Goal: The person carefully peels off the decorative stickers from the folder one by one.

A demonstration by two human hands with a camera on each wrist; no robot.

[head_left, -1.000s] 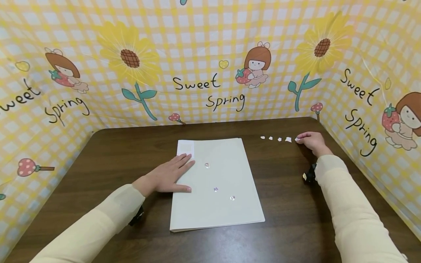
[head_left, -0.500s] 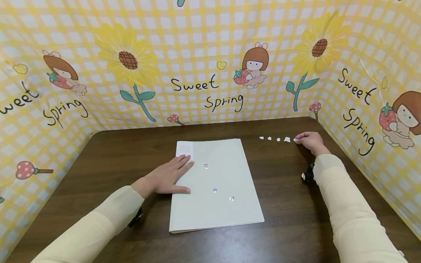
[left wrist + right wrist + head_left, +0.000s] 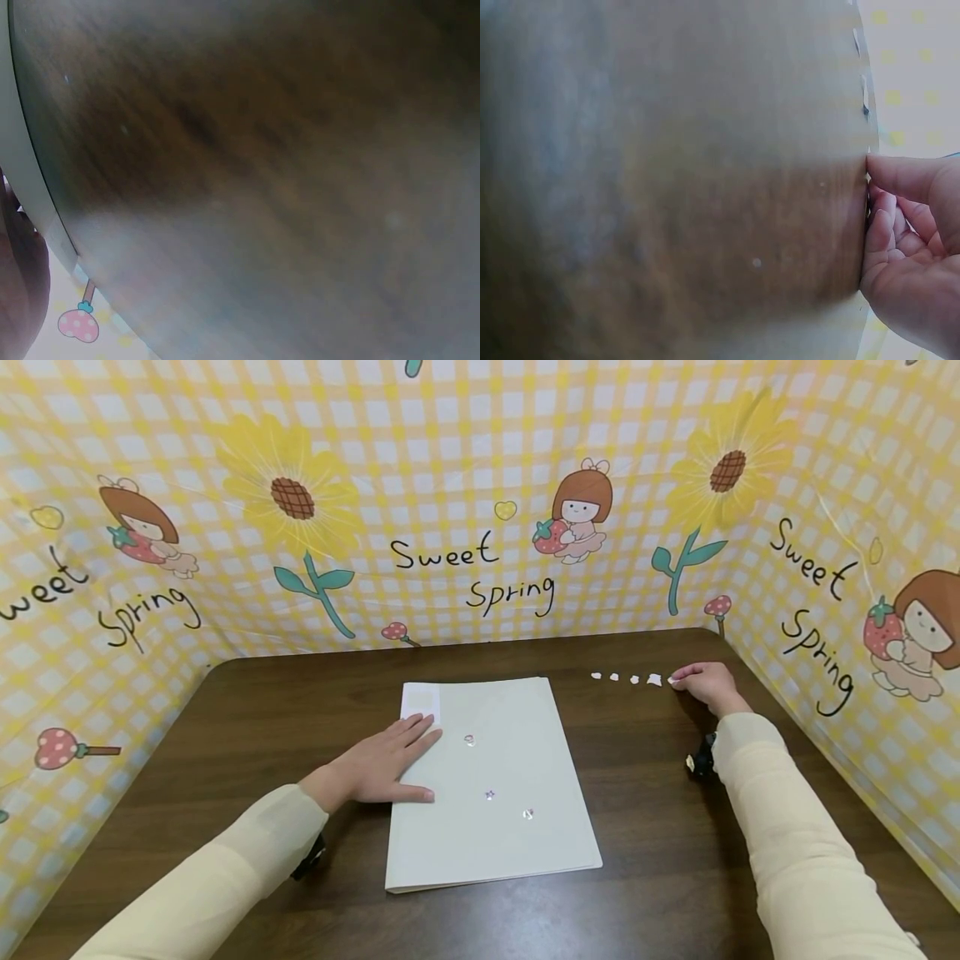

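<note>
Yellow checked cloth (image 3: pixel 450 460) walls in the dark wooden table (image 3: pixel 645 810), and the white folder (image 3: pixel 487 852) lies near its middle. My left hand (image 3: pixel 378 767) rests flat across the folder's left edge, fingers straight, gripping nothing; its fingertips reach the paper label (image 3: pixel 420 697) at the top left corner. My right hand (image 3: pixel 708 685) is out at the far right, thumb and fingertips pinching the end piece (image 3: pixel 672 680) of a row of white scraps. The other four, a larger scrap (image 3: pixel 655 680) nearest my fingers, then three little scraps (image 3: pixel 614 677), lie well apart from the folder. Three tiny stickers (image 3: pixel 490 794) sit on the folder, right of my left hand.

Over the last second almost nothing changes: both hands keep their places. So the work, I judge, stands where it was, the pinched piece not yet carried off; whether it clears the wood I cannot tell.
</note>
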